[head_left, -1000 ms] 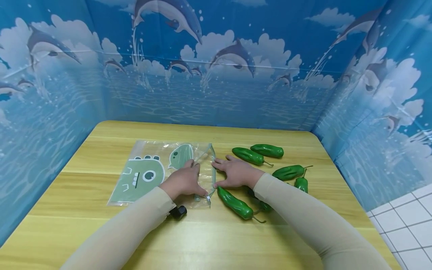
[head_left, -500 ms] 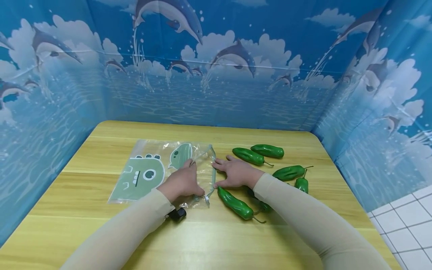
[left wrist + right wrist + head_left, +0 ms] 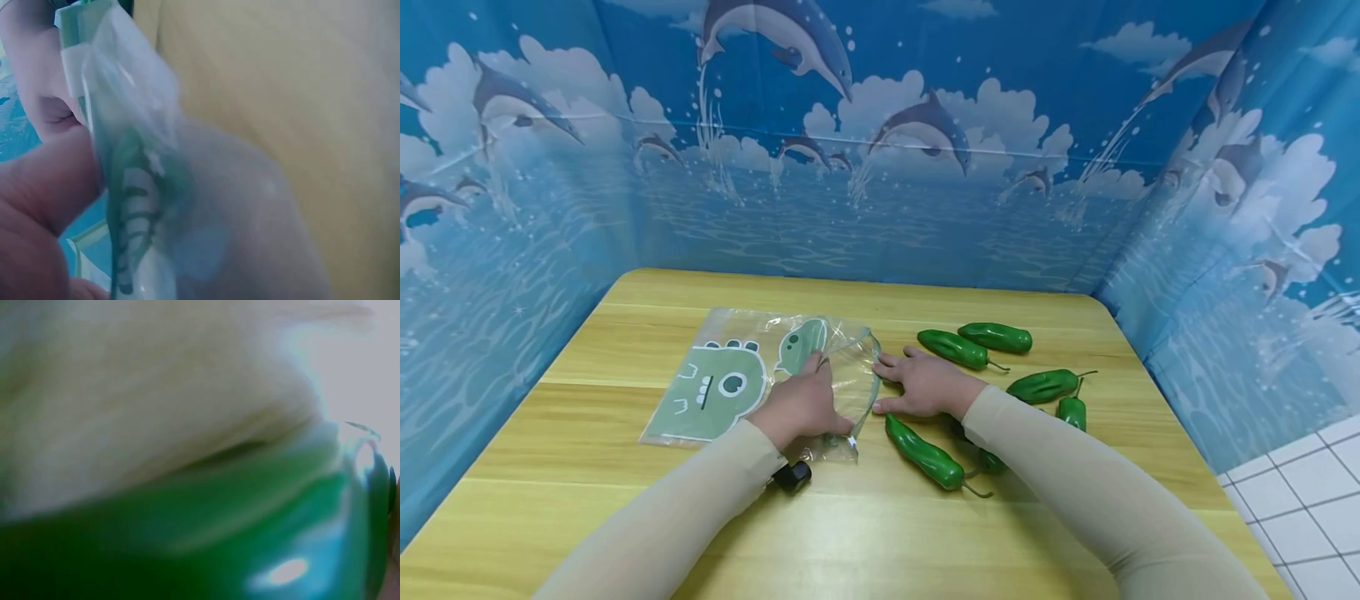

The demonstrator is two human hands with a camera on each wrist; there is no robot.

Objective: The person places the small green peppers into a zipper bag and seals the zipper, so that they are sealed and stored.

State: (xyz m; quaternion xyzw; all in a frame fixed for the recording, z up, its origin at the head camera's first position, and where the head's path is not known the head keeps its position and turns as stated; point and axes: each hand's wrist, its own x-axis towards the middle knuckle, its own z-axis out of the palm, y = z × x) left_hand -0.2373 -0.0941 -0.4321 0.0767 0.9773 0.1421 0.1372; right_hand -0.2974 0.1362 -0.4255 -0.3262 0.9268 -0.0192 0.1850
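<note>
A yellow wood-grained table (image 3: 835, 542) fills the lower view, a beige left sleeve (image 3: 670, 517) and a right sleeve (image 3: 1075, 483) reaching in over its near side. At the left cuff, on the near side of the left grip (image 3: 801, 404), sits a small black object (image 3: 793, 476). Just nearer than the thumb of the right grip (image 3: 928, 385), a green pepper (image 3: 925, 452) lies with its tip beside that thumb and its stem toward the person; a second pepper (image 3: 991, 461) is partly hidden under the right sleeve. The left grip holds the upper edge of a clear plastic bag (image 3: 722, 392) at its mouth, thumb at the near corner, fingers toward the far side; how the fingertips close on it is hidden. The bag extends under and left of that grip, printed with green cartoon creatures, its mouth gaping toward the right grip, whose straight, spread fingers touch the lower lip. Right of the right grip, beyond the forearm, lie two peppers (image 3: 1042, 384); farther than that grip lie two more peppers (image 3: 953, 348). Beyond everything hangs a blue dolphin-print curtain (image 3: 880, 217), with white tiles (image 3: 1315, 500) low at the right.
</note>
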